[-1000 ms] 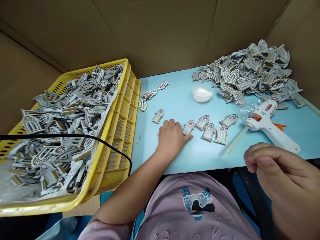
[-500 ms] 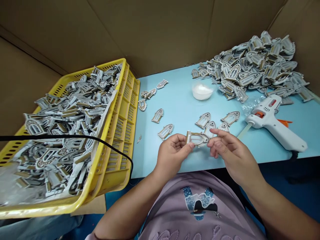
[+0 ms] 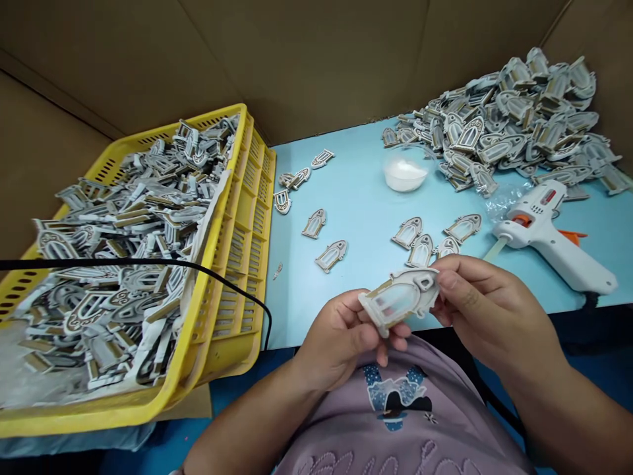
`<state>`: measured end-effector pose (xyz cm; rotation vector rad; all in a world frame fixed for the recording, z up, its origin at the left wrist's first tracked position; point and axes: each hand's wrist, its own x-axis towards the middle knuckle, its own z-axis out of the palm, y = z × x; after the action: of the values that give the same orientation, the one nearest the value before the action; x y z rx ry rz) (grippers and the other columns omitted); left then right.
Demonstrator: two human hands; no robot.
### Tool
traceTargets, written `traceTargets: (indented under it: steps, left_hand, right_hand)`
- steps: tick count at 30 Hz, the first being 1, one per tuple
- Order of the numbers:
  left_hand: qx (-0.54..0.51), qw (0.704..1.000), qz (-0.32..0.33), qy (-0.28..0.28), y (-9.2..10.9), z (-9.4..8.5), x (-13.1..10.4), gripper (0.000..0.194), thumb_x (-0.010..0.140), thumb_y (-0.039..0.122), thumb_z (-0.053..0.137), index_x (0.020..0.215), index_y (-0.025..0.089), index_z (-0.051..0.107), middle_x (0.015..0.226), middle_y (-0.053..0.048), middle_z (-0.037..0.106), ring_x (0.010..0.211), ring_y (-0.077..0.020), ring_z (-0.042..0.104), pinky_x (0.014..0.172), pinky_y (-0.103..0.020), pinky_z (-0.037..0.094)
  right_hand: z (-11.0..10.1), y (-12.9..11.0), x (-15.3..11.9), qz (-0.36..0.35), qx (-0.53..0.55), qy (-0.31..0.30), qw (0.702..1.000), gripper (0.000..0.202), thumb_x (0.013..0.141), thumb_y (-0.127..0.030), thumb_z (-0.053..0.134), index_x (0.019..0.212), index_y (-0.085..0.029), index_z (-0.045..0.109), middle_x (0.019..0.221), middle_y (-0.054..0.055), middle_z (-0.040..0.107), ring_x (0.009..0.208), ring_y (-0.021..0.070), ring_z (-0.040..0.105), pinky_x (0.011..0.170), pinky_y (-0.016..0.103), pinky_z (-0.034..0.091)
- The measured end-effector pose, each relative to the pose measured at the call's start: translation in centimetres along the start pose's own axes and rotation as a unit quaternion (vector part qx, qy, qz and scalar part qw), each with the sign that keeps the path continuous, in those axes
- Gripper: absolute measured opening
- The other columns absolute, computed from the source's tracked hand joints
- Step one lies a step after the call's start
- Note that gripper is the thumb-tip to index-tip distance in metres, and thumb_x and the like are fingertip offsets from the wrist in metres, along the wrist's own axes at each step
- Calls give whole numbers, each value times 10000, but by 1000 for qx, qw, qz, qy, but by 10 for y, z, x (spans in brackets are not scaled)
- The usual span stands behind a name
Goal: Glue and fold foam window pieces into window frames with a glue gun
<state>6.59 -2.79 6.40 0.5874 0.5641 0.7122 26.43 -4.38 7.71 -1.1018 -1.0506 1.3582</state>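
Observation:
In front of my body is a small arched window-shaped piece, white with gold edges and a clear pane, tilted with its pointed end to the right. My left hand holds its flat base end, with fingers curled beneath. The pointed end is pinched between the thumb and fingers of my right hand. Just beyond, several similar window pieces lie on the blue tabletop. Two more, including one window piece, lie farther left.
On the left stands a yellow crate full of window pieces, a black cable crossing over it. To the right lies a white glue gun. Behind are a bowl of white material and a large pile of pieces.
The window piece has been raised closer to me and tilted, its pane now facing me more. My right hand has closed on its pointed end. The camera view has shifted slightly.

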Motion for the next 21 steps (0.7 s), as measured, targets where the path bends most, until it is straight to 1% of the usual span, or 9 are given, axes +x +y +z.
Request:
traceTargets:
  steps: [3, 4, 6, 8, 11, 13, 15, 17, 21]
  left_hand:
    - [-24, 997, -42, -54, 2, -3, -3, 660, 753, 682, 702, 1037, 86, 715, 879, -133, 763, 708, -185, 733, 506, -190, 542]
    - [-29, 996, -58, -65, 3, -2, -4, 637, 812, 666, 653, 1047, 78, 721, 900, -145, 765, 711, -189, 739, 500, -191, 546]
    - [-37, 993, -79, -73, 5, -1, -7, 492, 896, 533, 634, 1023, 69, 735, 939, -158, 769, 726, -187, 747, 503, -184, 554]
    - [-45, 994, -77, -69, 6, 1, -9, 395, 905, 439, 658, 983, 61, 741, 966, -162, 769, 735, -178, 747, 515, -172, 558]
    - [-59, 994, -66, -56, 7, 2, -11, 378, 906, 425, 661, 975, 61, 736, 980, -156, 765, 756, -174, 745, 533, -171, 568]
    - [-67, 994, -63, -54, 6, 2, -11, 374, 903, 425, 665, 1005, 71, 725, 989, -145, 759, 788, -183, 747, 555, -185, 584]
    - [-71, 994, -56, -55, 6, 2, -11, 374, 897, 425, 674, 1029, 77, 715, 979, -132, 750, 813, -188, 748, 575, -194, 597]
    - [-69, 995, -44, -61, 4, 1, -10, 360, 901, 419, 670, 1010, 78, 713, 931, -121, 745, 809, -181, 745, 593, -195, 603]
    - [-54, 997, -24, -55, 1, 2, -9, 259, 899, 361, 688, 977, 115, 712, 840, -73, 734, 755, -146, 728, 621, -205, 608]
  right_hand:
    - [1, -7, 6, 35, -12, -52, 998, 231, 947, -402, 608, 841, -208, 676, 648, -18, 559, 555, 90, 502, 488, 185, 446]
    - [1, -8, 8, 46, -20, -68, 996, 235, 943, -408, 613, 842, -204, 673, 645, -20, 549, 544, 87, 486, 481, 190, 431]
    - [4, -10, 11, 55, -46, -87, 994, 231, 939, -415, 617, 869, -203, 673, 653, -23, 543, 530, 83, 456, 475, 201, 409]
    - [7, -11, 12, 32, -82, -68, 994, 213, 938, -414, 619, 907, -214, 683, 670, -25, 553, 539, 84, 459, 478, 204, 407]
    - [10, -14, 6, -50, -164, 10, 985, 155, 938, -374, 629, 1020, -258, 692, 682, -37, 562, 582, 86, 524, 509, 195, 441]
    - [12, -17, -2, -120, -257, 58, 957, 143, 923, -319, 657, 1057, -274, 679, 701, -45, 576, 602, 79, 551, 543, 195, 459]
    - [15, -20, -11, -191, -367, 70, 908, 135, 904, -266, 679, 1039, -259, 674, 725, -42, 598, 619, 79, 559, 570, 212, 464]
    - [19, -23, -18, -257, -438, 57, 860, 112, 908, -209, 663, 1019, -214, 683, 734, -22, 622, 653, 92, 571, 606, 239, 468]
    - [28, -26, -19, -373, -484, 24, 791, 174, 878, -99, 672, 1046, -101, 720, 765, 39, 691, 720, 135, 608, 695, 289, 496]
